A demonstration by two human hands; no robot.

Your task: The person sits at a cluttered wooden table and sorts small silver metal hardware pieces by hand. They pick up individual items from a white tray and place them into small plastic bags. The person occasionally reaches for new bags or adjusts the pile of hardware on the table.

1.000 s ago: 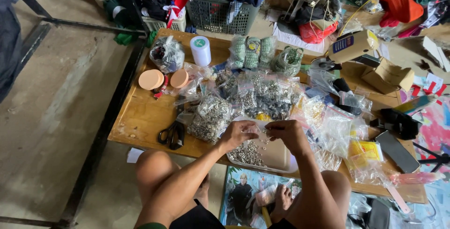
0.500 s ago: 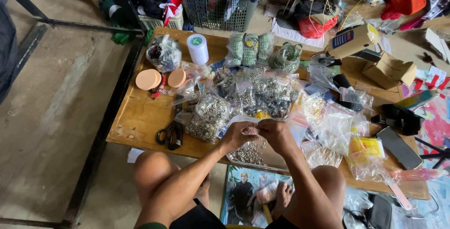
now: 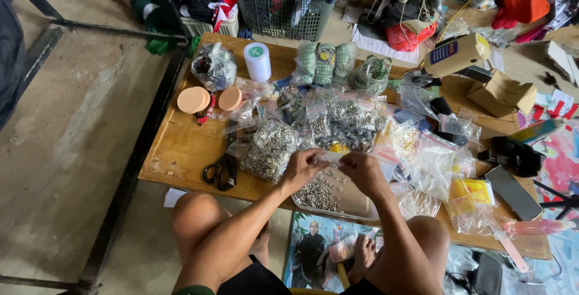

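My left hand (image 3: 305,168) and my right hand (image 3: 362,173) meet over a shallow tray (image 3: 362,206) of small metal rings at the near edge of a low wooden table (image 3: 181,147). Together they pinch a small clear plastic bag (image 3: 330,157) stretched between the fingertips. A heap of loose silver rings (image 3: 316,193) lies in the tray just under my left hand. A filled bag of rings (image 3: 270,150) rests to the left of my hands.
Black scissors (image 3: 221,169) lie left of the tray. Several clear bags of small hardware cover the table's middle and right. Two round tan lids (image 3: 194,99), a white tape roll (image 3: 258,61) and a cardboard box (image 3: 502,95) sit farther back. A laundry basket (image 3: 283,11) stands behind.
My hands have stayed together over the tray, shifting slightly while working the small clear bag. The camera view has dipped a little.
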